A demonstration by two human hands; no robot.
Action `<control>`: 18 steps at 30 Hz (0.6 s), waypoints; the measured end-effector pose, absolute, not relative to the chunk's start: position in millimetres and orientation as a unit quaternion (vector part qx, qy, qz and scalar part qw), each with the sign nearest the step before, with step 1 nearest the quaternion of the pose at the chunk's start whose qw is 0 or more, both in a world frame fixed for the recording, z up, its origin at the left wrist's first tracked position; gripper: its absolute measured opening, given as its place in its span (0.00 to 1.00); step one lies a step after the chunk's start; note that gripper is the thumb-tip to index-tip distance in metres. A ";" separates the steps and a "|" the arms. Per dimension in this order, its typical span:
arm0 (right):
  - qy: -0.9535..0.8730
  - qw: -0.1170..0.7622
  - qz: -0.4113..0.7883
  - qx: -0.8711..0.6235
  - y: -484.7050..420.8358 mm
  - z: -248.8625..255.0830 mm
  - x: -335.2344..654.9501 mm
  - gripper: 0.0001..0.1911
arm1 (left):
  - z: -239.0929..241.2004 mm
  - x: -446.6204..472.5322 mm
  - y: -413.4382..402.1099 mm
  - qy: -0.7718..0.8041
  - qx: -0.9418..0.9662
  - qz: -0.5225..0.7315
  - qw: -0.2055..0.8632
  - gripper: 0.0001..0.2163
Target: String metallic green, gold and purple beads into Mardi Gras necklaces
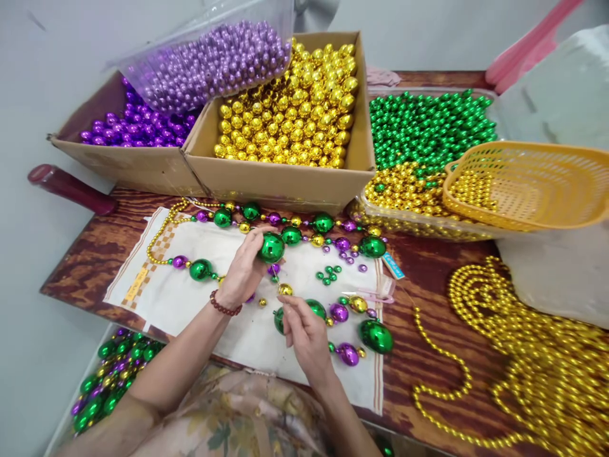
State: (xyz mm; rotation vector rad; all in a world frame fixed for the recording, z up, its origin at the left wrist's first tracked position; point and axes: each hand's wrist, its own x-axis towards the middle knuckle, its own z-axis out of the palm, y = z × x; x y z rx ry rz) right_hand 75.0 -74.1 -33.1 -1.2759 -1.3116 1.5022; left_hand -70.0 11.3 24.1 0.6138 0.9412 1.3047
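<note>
My left hand [246, 266], with a brown bead bracelet at the wrist, grips a large shiny green bead [273, 247]. A thin string runs down from that bead toward a gold bead [285, 289]. Just below the gold bead, the fingers of my right hand [307, 333] are pinched together on the string. Partly hidden behind the right hand is another green bead [278, 320]. Strung green, purple and gold beads [339, 312] lie to its right on the white cloth [190, 311]. A finished-looking bead strand [291, 235] curves along the cloth's far side.
Cardboard boxes hold purple beads [133, 130] and gold beads [285, 127]. Beside them a clear tub holds green beads [428, 124], with a yellow basket [537, 184] on it. Pink scissors [380, 297], small loose green beads [328, 275] and gold bead chains [547, 362] lie on the table.
</note>
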 end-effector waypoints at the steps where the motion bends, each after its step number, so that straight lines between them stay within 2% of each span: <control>1: -0.515 0.384 0.585 -0.495 -74.9 -35.0 75.1 0.16 | 24.2 -69.0 10.4 0.414 0.265 0.583 0.647 0.16; 10: -0.524 0.427 0.546 -0.494 -92.2 -47.7 81.2 0.14 | 25.3 -66.1 11.5 0.393 0.234 0.583 0.671 0.26; 18: -0.511 0.451 0.511 -0.524 -85.5 -38.7 76.1 0.15 | 20.6 -58.4 7.8 0.398 0.243 0.586 0.663 0.24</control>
